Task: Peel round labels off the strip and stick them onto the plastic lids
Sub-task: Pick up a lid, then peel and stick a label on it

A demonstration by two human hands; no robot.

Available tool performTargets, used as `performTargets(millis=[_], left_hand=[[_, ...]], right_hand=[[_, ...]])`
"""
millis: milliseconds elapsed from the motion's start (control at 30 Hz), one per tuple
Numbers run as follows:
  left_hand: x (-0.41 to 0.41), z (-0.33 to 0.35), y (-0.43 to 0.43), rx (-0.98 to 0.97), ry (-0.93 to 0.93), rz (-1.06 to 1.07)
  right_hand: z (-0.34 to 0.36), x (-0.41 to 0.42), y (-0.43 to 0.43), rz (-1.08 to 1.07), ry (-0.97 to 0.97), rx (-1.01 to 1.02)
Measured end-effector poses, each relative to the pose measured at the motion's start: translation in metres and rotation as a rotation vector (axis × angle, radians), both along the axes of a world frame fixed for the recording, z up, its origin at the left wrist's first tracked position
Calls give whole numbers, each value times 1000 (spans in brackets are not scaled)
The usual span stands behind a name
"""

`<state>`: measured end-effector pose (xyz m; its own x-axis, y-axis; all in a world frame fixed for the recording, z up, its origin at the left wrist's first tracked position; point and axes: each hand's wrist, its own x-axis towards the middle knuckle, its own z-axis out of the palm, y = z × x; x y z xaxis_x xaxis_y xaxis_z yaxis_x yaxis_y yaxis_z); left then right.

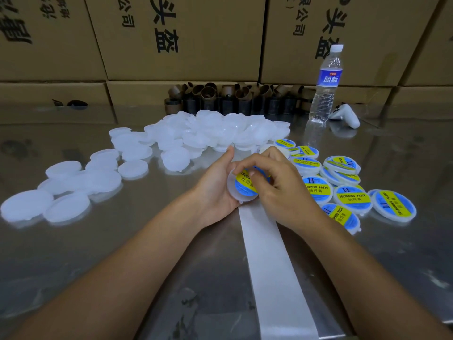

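Recording lid (231, 187) position: held above the bench (98, 253) at centre, just beyond the far end of the visible strip (266, 253), face turned up toward the camera. On that face, label (242, 185), blue with a yellow band. Band running roughly left to right and dipping toward the right, its right half hidden by fingers. Under the lid, left hand (215, 192): fingers curled round the underside and near rim, thumb raised against the far-left rim. From the right, right hand (279, 185): fingers bent close, index tip and thumb tip down on the label. Strip white, flat on the bench; long axis from the near edge away to the hands, leaning slightly left. To the left and beyond, unlabelled lids (208, 133) heaped and scattered. On the right, labelled lids (350, 196) clustered near the right hand. Further back: water bottle (324, 87) upright, white controller (346, 115) beside it, cardboard cores (232, 96), cardboard boxes (208, 45) behind.
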<state>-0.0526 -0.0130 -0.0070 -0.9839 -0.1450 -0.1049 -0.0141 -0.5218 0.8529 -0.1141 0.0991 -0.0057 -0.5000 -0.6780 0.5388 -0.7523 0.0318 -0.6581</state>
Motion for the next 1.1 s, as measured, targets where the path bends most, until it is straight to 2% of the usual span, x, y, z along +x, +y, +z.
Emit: performTargets(millis=[1100], left_hand=[[4,4,1,-11,-5,-43]], right_hand=[[-4,-1,1,-9,115,81]])
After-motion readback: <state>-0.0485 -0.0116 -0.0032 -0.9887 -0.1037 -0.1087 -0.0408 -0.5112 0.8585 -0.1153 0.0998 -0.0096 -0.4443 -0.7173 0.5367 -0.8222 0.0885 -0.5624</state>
